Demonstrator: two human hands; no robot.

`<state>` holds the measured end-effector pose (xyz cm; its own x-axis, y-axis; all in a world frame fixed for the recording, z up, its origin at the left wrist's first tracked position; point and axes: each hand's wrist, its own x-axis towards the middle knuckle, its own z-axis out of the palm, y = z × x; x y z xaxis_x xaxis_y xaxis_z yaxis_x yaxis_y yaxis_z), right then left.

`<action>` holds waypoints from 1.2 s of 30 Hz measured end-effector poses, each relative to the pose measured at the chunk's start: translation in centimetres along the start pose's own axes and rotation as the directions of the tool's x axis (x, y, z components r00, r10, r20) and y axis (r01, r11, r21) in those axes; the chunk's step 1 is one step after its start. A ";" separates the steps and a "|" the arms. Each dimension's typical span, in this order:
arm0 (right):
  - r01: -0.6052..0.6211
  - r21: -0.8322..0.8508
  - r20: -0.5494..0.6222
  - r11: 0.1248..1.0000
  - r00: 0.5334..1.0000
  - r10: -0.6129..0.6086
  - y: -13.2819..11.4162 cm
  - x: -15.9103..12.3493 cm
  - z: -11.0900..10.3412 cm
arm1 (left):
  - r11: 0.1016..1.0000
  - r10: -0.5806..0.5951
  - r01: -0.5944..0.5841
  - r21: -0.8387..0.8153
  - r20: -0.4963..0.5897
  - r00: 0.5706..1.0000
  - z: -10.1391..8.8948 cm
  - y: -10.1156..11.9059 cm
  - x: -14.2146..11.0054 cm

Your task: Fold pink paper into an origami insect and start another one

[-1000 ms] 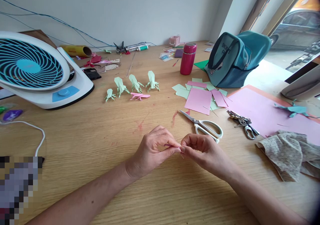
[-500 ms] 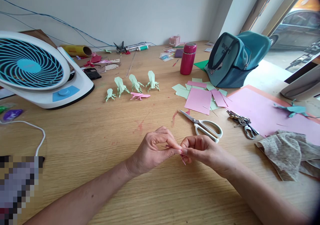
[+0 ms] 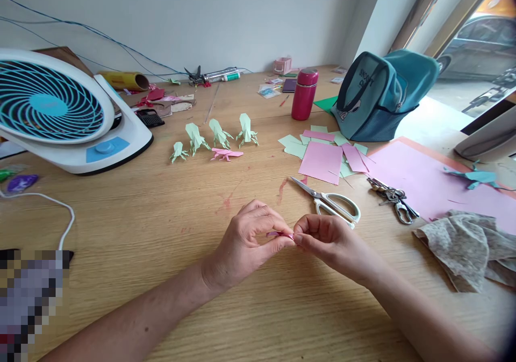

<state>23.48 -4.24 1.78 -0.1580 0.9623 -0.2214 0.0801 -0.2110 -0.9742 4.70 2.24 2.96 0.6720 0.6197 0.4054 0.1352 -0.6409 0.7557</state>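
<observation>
Between my two hands, above the wooden table, is a small pink folded paper (image 3: 274,234), mostly hidden by my fingers. My left hand (image 3: 250,233) pinches it between thumb and fingertips. The thumb and index finger of my right hand (image 3: 325,239) are closed on its right end, touching the left fingertips. Just beyond my right hand lie scissors (image 3: 336,203) with white handles, blades pointing away to the left. Farther off stand several green origami insects (image 3: 195,137), with a pink origami insect (image 3: 226,154) in front of them.
Pink and green paper pieces (image 3: 321,160) lie beyond the scissors, near a red flask (image 3: 305,94) and a blue bag (image 3: 373,96). Keys (image 3: 395,200) and a grey cloth (image 3: 463,246) are at the right. A white fan (image 3: 72,115) stands at the left.
The pink paper has turned between my fingers; the pointed bit that hung below my right fingertips no longer shows. Both hands stay in nearly the same place.
</observation>
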 end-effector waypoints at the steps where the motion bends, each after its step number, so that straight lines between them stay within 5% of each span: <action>1: 0.013 -0.033 -0.009 0.999 1.000 -0.013 0.0 0.0 0.0 | 0.999 0.017 -0.017 0.036 0.000 1.000 0.0 0.1 0.0; 11: -0.002 0.010 0.030 1.000 1.000 0.002 0.0 0.0 -0.1 | 0.983 0.117 -0.116 0.145 0.004 0.993 0.1 -0.4 -0.2; 28: 0.104 -0.341 -0.097 0.934 0.985 -0.145 -0.8 -0.7 0.7 | 0.990 -0.052 0.058 0.129 -0.045 0.998 0.5 0.5 -0.6; 36: -0.003 0.005 -0.019 1.000 1.000 0.003 -0.1 -0.1 0.0 | 0.974 0.101 -0.081 0.213 -0.082 0.992 0.7 0.3 -0.7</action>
<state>23.51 -4.34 1.86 -0.1391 0.9647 -0.2237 0.0758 -0.2149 -0.9737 4.78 1.36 2.56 0.6202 0.5871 0.5202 0.2319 -0.7708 0.5933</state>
